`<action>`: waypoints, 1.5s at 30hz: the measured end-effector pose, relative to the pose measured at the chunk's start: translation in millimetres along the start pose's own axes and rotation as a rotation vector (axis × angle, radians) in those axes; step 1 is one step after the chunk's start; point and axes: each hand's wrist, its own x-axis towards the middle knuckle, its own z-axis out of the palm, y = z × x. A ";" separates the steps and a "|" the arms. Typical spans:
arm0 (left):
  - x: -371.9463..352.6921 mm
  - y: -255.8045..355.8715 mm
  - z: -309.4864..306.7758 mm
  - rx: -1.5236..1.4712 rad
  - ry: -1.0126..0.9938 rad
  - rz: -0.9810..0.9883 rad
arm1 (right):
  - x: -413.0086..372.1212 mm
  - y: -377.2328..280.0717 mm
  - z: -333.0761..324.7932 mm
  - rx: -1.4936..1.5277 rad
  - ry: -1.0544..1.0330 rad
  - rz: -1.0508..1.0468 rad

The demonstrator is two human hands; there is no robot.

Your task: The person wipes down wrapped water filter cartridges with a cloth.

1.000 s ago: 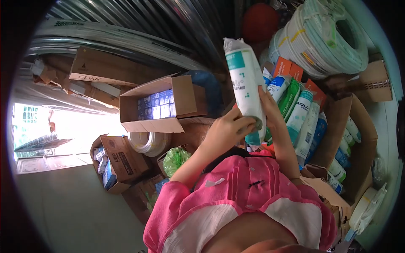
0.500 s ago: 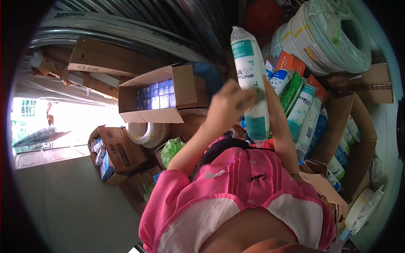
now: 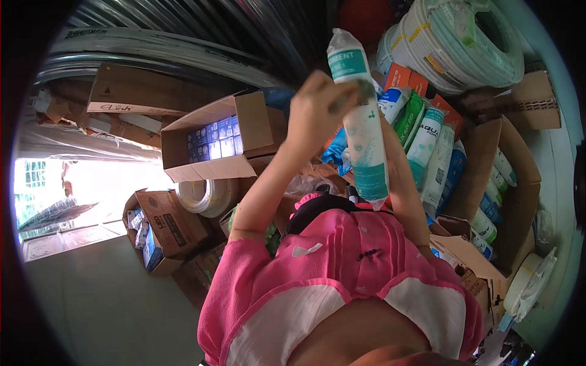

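A white and teal filter cartridge in clear plastic wrap stands nearly upright in front of my chest. My left hand is closed at its upper part, fingertips against the wrap, with a small dark blurred thing at them. From behind, my right hand holds the cartridge at its right side; most of its fingers are hidden by it. Close to the right forearm lie more wrapped cartridges, among them a green one and a white-teal one.
An open carton of blue boxes stands left of centre. Below it are a white coil and an LED carton. Big hose coils sit at upper right, above an open carton of cartridges. Metal lengths run along the top left.
My left hand has moved up along the cartridge, from its middle to its upper part. The cartridge's printed side has turned somewhat. The whole view has shifted slightly.
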 end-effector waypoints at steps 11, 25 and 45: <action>-34.5 34.7 -13.0 -0.155 -0.326 -0.016 | -18.6 1.6 19.4 -0.370 0.112 -0.235; -5.1 -0.5 3.2 -0.016 -0.125 0.072 | -25.3 11.4 -25.0 -0.347 -0.006 -0.140; 21.2 -9.1 39.7 -0.156 -0.034 0.033 | -15.4 -20.9 -26.2 -0.358 0.000 -0.042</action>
